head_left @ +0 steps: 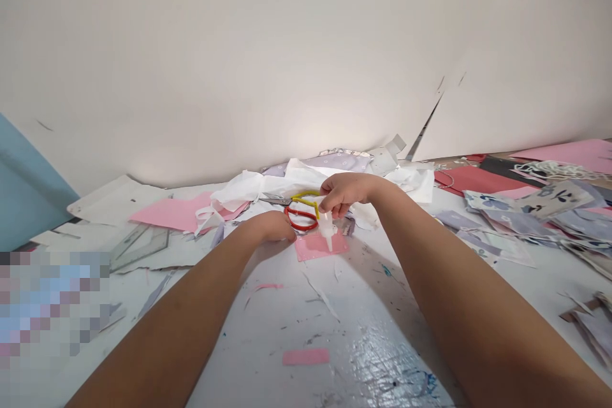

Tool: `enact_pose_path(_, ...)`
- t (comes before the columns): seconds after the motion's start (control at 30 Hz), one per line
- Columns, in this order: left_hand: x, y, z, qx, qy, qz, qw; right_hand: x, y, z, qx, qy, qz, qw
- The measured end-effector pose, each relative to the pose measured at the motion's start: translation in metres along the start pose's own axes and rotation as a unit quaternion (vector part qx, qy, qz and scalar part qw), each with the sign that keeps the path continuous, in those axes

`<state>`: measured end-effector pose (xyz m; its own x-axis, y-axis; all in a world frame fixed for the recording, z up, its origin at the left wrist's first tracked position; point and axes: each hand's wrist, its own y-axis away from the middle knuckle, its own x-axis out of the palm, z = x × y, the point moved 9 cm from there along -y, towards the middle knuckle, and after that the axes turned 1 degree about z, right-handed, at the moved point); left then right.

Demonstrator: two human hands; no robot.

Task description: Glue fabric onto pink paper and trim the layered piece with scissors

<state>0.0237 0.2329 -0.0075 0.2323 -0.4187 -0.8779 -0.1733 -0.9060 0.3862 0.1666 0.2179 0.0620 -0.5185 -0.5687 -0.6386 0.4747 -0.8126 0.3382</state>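
My right hand is closed around a translucent glue bottle with its nozzle tilted down. The nozzle tip is over a small pink piece of paper, and I cannot tell whether it touches. At the left edge of this piece is my left hand, fingers curled, their tips at its corner. Behind both hands lie scissors with one red and one yellow handle, their blades pointing left among crumpled white paper.
A pink strip and thin scraps lie on the white table. To the left are a pink sheet and a clear set square. Patterned pieces, a red sheet and white cord lie right. A white panel stands behind.
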Motion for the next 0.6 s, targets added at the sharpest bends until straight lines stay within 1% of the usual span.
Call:
enact_pose_path(0.2, 0.0, 0.001, -0.002, 0.003, -0.002, 0.002, 1.0, 0.006, -0.003, 0.005, 0.003, 0.019, -0.001, 1.0)
enact_pose_path(0.37, 0.002, -0.005, -0.001, 0.007, -0.007, 0.004, 1.0, 0.011, -0.003, 0.013, -0.01, 0.017, -0.005, 1.0)
enact_pose_path(0.5, 0.002, -0.008, 0.001, 0.006, -0.014, 0.001, 1.0, 0.01, 0.0, 0.015, -0.018, 0.012, -0.006, 1.0)
enact_pose_path(0.6, 0.001, -0.006, 0.0, 0.008, -0.015, -0.002, 1.0, 0.006, 0.001, 0.012, -0.017, 0.01, -0.004, 1.0)
